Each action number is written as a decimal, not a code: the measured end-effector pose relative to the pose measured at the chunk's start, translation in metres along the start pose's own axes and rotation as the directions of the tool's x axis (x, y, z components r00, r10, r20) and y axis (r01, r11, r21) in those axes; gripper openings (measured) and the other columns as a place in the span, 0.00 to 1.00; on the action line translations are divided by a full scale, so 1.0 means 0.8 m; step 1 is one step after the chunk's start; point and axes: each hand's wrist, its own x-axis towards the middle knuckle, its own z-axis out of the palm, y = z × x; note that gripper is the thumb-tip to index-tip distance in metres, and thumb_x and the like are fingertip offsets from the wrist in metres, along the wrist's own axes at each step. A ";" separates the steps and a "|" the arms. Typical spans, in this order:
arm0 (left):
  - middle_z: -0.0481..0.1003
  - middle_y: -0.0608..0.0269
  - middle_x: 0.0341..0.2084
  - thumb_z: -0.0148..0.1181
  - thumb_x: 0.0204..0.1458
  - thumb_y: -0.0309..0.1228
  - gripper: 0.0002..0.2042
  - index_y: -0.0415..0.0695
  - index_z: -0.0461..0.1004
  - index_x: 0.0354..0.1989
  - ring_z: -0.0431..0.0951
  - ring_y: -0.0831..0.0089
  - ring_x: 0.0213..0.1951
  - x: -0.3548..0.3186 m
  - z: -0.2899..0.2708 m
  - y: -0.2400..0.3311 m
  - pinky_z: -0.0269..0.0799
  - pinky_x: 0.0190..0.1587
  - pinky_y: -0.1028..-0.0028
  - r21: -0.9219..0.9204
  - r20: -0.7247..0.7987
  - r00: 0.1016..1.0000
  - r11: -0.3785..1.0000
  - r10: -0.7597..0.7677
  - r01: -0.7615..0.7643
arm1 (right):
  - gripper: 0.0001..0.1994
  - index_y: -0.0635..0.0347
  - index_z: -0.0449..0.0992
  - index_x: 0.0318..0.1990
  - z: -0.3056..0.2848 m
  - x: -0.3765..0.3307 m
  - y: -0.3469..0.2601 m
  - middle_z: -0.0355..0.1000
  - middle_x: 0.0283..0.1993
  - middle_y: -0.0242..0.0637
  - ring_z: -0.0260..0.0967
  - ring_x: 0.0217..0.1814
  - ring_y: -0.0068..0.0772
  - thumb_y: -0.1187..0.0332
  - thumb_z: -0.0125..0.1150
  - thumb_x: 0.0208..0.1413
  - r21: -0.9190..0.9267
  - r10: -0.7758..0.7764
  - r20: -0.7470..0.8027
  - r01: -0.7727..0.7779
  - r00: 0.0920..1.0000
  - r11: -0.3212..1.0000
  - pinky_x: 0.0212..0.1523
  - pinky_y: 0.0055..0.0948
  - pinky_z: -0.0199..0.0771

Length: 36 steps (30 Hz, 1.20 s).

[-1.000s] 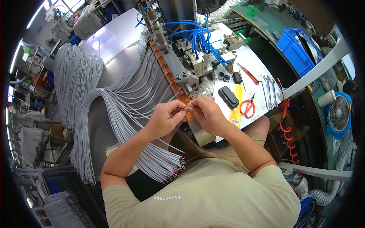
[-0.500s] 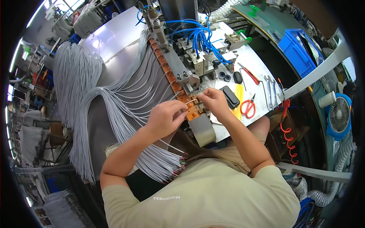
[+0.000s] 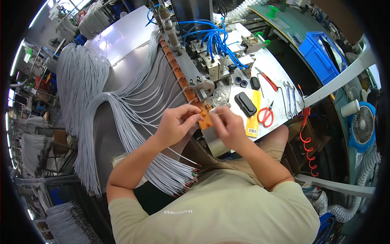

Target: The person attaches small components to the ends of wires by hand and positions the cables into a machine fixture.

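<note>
My left hand [image 3: 175,125] is at the near end of a long orange slotted rail [image 3: 181,81], thumb and fingertips pinched together. What they pinch is too small to make out. Just to its right, my right hand [image 3: 230,127] hovers over the same end, its fingers smeared by motion, so its grip is unclear. Grey cables [image 3: 122,122] fan out from the rail's left side and gather in a thick bundle. Their stripped ends, with coloured wires, lie by my left forearm. A metal bar [image 3: 185,71] of the machine runs along the rail.
Blue air tubes [image 3: 211,42] loop over the machine. On the white tabletop at right are a black case [image 3: 245,104], a yellow packet [image 3: 252,122], red-handled scissors [image 3: 266,116] and wrenches [image 3: 289,97]. A second cable heap [image 3: 79,81] lies left. A red coiled hose [image 3: 307,150] hangs at right.
My right hand has dropped toward me from beside the machine head, uncovering more of the yellow packet. My left hand stays almost in place at the rail.
</note>
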 end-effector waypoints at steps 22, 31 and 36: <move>0.81 0.64 0.27 0.62 0.56 0.23 0.07 0.35 0.77 0.42 0.79 0.82 0.27 -0.002 0.000 -0.003 0.75 0.32 0.81 0.213 0.076 0.997 0.977 -0.014 -0.003 | 0.05 0.61 0.77 0.38 0.000 0.009 -0.023 0.72 0.16 0.35 0.67 0.15 0.29 0.70 0.63 0.59 0.123 0.208 0.236 -0.242 0.949 0.963 0.25 0.28 0.63; 0.79 0.65 0.25 0.62 0.56 0.23 0.06 0.35 0.78 0.39 0.78 0.83 0.27 -0.003 0.003 0.000 0.74 0.32 0.80 0.265 0.046 0.998 0.963 0.038 -0.048 | 0.07 0.67 0.75 0.40 -0.005 0.010 -0.025 0.70 0.17 0.31 0.63 0.16 0.17 0.71 0.62 0.62 0.072 0.115 0.262 -0.139 0.958 0.988 0.18 0.21 0.61; 0.80 0.65 0.27 0.60 0.57 0.24 0.06 0.35 0.77 0.40 0.78 0.82 0.29 -0.002 0.002 0.004 0.74 0.35 0.80 0.218 0.135 0.991 0.975 0.013 -0.042 | 0.07 0.65 0.75 0.39 -0.008 0.018 -0.012 0.71 0.23 0.34 0.68 0.24 0.20 0.70 0.63 0.60 0.136 0.080 0.346 -0.134 0.935 0.982 0.25 0.23 0.65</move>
